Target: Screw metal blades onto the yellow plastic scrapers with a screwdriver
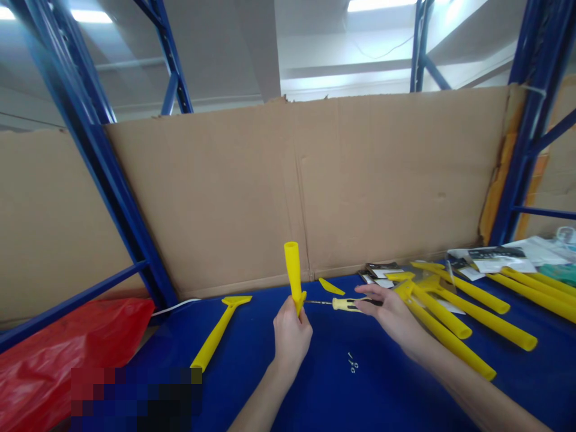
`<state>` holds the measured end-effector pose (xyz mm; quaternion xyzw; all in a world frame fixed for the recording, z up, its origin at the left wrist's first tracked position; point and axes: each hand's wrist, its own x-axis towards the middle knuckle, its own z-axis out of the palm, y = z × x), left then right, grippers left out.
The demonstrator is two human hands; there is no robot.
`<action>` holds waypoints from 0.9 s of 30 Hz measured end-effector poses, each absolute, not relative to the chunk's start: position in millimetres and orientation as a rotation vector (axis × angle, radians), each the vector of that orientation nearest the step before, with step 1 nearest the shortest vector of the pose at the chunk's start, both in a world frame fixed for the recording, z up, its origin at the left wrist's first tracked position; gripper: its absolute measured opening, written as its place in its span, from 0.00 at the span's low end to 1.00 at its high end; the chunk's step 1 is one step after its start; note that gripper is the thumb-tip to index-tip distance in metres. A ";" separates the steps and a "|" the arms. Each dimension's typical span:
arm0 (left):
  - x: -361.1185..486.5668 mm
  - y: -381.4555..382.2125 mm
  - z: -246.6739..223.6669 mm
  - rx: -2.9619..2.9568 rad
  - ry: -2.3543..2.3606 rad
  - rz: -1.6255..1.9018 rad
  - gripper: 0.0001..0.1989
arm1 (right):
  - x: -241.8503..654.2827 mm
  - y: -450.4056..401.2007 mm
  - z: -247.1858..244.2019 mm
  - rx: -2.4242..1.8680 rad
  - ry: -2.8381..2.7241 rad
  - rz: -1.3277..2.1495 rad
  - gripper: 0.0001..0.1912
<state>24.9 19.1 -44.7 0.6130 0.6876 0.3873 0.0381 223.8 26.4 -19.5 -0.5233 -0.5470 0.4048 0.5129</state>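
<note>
In the head view my left hand (292, 333) is closed around the head end of a yellow scraper (293, 267), its hollow tube handle pointing up. My right hand (391, 312) pinches the cream and black handle of a screwdriver (344, 305). The screwdriver's shaft points left, and its tip meets the scraper head beside my left fingers; the exact contact is too small to make out. A flat yellow blade-like piece (332, 286) lies behind the screwdriver. Several tiny screws and nuts (353, 363) lie on the blue tabletop (324, 390) between my forearms.
Another yellow scraper (218, 333) lies on the left. Several more scrapers (450, 324) are piled on the right, near printed cards (382, 271) and plastic packaging (535, 251). A red plastic sheet (90, 336) is at far left. Cardboard (234, 198) and blue rack posts (121, 198) stand behind.
</note>
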 end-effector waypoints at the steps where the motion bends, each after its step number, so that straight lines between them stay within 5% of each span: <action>1: 24.4 19.0 -45.6 1.910 2.098 1.190 0.07 | 224.2 26.6 -19.7 -1.286 -1.272 1.033 0.10; 4: 23.1 19.3 -46.9 2.042 2.038 1.239 0.08 | 224.7 24.3 -19.3 -1.403 -1.126 1.244 0.07; 13: 18.5 25.8 -41.9 1.658 2.151 1.335 0.07 | 217.5 11.3 -20.8 -1.216 -1.326 1.241 0.31; 19: 15.7 25.8 -46.8 1.765 2.031 1.399 0.08 | 220.0 20.8 -21.8 -1.171 -1.423 1.000 0.11; 23: 23.7 22.5 -47.5 1.961 1.852 1.575 0.07 | 227.8 28.4 -25.0 -1.401 -1.198 1.200 0.21; 27: 30.8 22.3 -46.3 1.758 1.817 1.626 0.06 | 233.3 34.7 -29.5 -1.406 -1.097 1.174 0.19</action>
